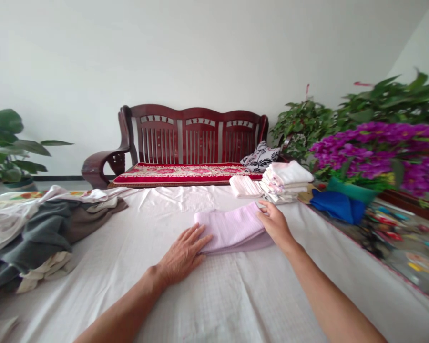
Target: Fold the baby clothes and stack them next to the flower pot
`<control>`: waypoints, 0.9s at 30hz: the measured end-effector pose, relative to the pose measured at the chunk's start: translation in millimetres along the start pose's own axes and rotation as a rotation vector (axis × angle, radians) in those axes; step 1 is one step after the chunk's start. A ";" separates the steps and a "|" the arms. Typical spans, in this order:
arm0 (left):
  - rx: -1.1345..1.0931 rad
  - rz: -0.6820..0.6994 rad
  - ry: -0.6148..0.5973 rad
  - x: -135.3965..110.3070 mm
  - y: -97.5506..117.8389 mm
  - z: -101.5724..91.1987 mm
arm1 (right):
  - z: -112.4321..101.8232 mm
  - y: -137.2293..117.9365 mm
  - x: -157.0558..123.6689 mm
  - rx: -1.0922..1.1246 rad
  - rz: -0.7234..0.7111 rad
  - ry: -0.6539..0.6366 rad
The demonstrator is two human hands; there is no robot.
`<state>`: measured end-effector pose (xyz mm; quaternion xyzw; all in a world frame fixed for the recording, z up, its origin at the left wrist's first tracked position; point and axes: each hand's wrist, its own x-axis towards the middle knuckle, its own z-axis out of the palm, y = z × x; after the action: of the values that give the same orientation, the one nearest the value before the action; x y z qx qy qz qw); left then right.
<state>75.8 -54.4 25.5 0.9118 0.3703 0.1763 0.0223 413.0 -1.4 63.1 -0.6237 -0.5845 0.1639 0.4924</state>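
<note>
A folded lilac cloth (232,228) with fine ribbing lies on the white sheet (214,290) in front of me; the folds hide whether it is a garment. My left hand (186,252) rests flat at its left end, fingers stretched out and overlapping the edge. At the opposite end, my right hand (274,223) grips the upper right edge between thumb and fingers. Just beyond the right hand stands a stack of folded white cloths (286,181), and beside it lies a folded pale pink striped cloth (246,186).
A loose heap of grey, brown and white clothes (53,224) covers the left side. Behind the sheet is a dark red wooden bench (196,138) with a patterned cushion (262,157). On the right are purple flowers (375,152), a blue cloth (338,206) and blurred small items.
</note>
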 end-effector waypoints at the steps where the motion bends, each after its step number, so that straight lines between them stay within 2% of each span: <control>1: 0.001 0.011 -0.009 0.0 0.1 -0.2 | -4.4 2.5 -0.5 -0.040 0.012 0.006; 5: -0.007 0.035 -0.031 0.1 0.5 -1.5 | -14.7 8.5 -8.5 -0.213 0.049 0.003; 10: -0.030 0.046 -0.052 0.7 1.3 -4.9 | -15.3 10.9 -22.5 -0.473 0.107 -0.042; 14: -0.055 0.040 -0.077 0.4 2.1 -6.7 | -16.7 7.5 -26.9 -0.589 0.155 -0.076; 17: -0.065 0.006 -0.030 0.8 0.6 -3.9 | -18.1 3.7 -28.2 -0.689 0.134 -0.098; 19: -0.046 -0.116 0.054 2.5 -1.8 -0.7 | -18.8 3.0 -28.5 -0.800 0.090 -0.072; 22: 0.039 -0.416 0.165 9.3 -5.8 2.7 | -21.3 6.8 -27.3 -0.925 0.122 -0.022; 24: 0.080 -0.580 0.159 17.0 -7.3 3.4 | -24.5 10.9 -25.8 -0.927 0.223 -0.088; 27: 0.056 -0.715 0.098 32.1 -6.9 4.3 | -29.7 14.2 -24.8 -0.882 0.296 -0.187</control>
<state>94.0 -27.1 30.0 0.7153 0.6711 0.1906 0.0400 437.7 -33.6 56.2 -0.8325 -0.5449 0.0241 0.0969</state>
